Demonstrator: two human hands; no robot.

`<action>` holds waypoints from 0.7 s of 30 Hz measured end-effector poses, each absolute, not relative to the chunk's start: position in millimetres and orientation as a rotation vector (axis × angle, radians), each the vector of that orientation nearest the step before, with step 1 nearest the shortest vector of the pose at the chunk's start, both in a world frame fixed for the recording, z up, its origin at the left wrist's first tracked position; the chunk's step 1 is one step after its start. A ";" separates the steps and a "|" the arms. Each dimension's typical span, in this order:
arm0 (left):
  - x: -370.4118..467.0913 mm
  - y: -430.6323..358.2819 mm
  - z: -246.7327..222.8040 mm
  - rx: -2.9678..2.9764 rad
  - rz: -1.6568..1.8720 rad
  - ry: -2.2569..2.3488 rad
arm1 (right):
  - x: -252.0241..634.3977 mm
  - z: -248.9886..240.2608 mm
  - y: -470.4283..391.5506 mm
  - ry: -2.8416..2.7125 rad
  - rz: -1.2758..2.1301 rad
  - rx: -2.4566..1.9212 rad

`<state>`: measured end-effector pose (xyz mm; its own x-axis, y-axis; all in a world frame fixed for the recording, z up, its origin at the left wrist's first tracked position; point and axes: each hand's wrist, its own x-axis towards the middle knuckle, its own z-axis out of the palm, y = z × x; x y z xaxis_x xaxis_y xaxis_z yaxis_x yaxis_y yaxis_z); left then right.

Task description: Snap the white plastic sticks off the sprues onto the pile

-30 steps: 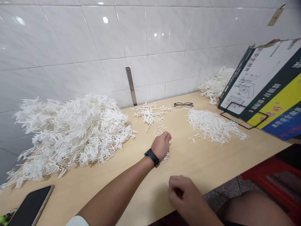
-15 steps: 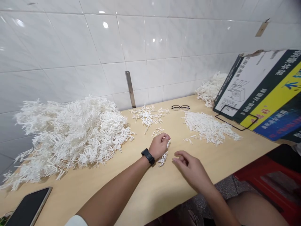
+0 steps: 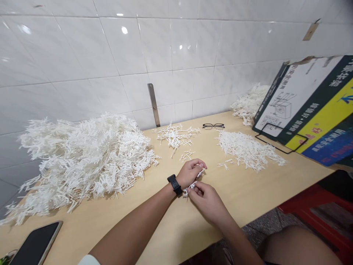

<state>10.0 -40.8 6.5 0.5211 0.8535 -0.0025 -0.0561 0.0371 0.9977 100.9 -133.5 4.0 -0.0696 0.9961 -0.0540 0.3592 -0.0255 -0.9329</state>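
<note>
In the head view, the left hand (image 3: 190, 172) is sitting just below the centre of the frame, its fingers curling closed around a small white plastic sprig (image 3: 196, 177), with a black watch (image 3: 174, 184) showing at the wrist. The right hand (image 3: 205, 198) is meeting it from the lower right, its fingertips pinching the lower end of the same sprig; how much of the piece is lying inside the two grips is hidden, and its exact shape is too fine to make out.

Both hands are hovering over the desk (image 3: 264, 184). A large heap of white pieces (image 3: 79, 158) is filling the left of the frame, a small scatter (image 3: 176, 135) is lying above the hands, and a flatter pile (image 3: 248, 149) is spreading to the right. Another heap (image 3: 248, 101) at the upper right is being partly covered by a printed carton (image 3: 311, 106), itself cut off by the right edge. Glasses (image 3: 213, 126) are resting near the wall. A phone (image 3: 34, 244) at the lower left is being cropped by the frame's bottom edge.
</note>
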 end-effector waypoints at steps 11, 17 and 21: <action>9.0 -40.5 8.4 1.334 0.817 0.764 | 92.8 -0.3 -129.7 -1.518 1.059 -1.504; 9.0 -39.8 9.5 1.326 0.805 0.791 | 98.6 7.6 -135.3 -1.535 1.106 -1.408; 9.6 -40.0 9.3 1.349 0.792 0.791 | 103.9 6.6 -141.3 -1.542 1.123 -1.399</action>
<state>9.6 -40.0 9.3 0.5183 0.8545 -0.0332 -0.0343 0.0596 0.9976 103.9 -141.3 6.6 -0.1147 0.9931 -0.0244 0.3281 0.0146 -0.9445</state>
